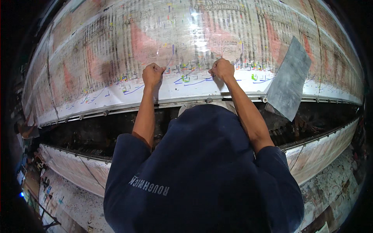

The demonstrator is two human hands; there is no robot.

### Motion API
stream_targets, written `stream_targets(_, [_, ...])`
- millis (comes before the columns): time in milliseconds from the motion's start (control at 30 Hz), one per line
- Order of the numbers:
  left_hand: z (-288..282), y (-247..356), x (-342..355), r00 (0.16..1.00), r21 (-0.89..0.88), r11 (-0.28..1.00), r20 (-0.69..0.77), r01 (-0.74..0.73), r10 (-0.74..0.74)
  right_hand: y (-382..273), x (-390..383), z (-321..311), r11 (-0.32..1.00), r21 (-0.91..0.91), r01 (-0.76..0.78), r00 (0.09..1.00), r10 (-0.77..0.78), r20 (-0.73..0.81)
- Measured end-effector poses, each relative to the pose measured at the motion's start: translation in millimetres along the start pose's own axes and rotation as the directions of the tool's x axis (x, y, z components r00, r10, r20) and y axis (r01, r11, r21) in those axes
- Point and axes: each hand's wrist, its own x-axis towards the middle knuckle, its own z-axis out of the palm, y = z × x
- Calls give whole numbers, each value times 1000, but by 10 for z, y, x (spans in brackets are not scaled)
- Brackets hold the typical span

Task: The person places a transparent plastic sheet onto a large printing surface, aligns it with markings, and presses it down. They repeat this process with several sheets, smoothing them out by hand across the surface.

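Head view: left hand [154, 75] and right hand [223, 70] are curled closed, well apart, over the near side of the bench [132, 97], beside coloured marks [185, 79]; whether they pinch anything, I cannot tell. Rightward, a grey sheet [290, 79] overhangs the bench's near edge.

"what's that covering [190, 54] like?"
"long, flat on the bench [128, 109], grimy, shiny in the middle, streaked black with faded red patches."
"and its near edge [194, 88]?"
"white, scribbled in blue, green and black."
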Motion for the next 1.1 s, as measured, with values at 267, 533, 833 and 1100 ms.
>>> stream_targets(267, [3, 24, -35, 1000, -59, 998, -10, -8, 8, -5, 20, -24, 1000, -7, -28, 999, 28, 44])
stream_targets(533, [-37, 82, -88, 1000, -84, 996, -19, -22, 21, -8, 20, -26, 1000, -3, -31, 999, 31, 45])
stream_targets(833, [44, 251, -167, 987, 62, 997, -147, -50, 59, -250, -186, -100, 999, -13, -40, 999, 40, 33])
stream_targets(1100, [744, 1077, 43, 795, 141, 816, -183, -561, 578, -359, -452, 163, 869, -198, 453, 824, -493, -280])
